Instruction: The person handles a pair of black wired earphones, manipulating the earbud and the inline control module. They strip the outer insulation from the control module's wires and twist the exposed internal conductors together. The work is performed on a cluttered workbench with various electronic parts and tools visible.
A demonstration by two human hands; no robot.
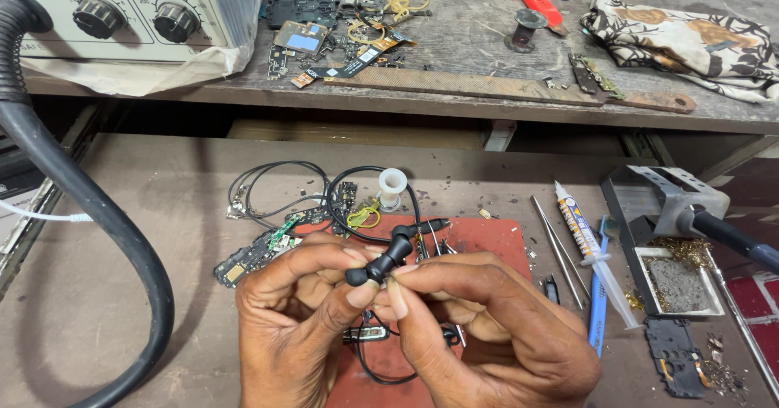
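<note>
Now we pinch the black earbud (381,266) between left hand (296,311) and right hand (479,319); steady, gentle grip above the bench (146,181)

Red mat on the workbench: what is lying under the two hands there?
On the red mat, a black cable loops out below the left hand and right hand, which pinch a black earpiece. A small metal part shows between the wrists. The hands cover the rest.
</note>
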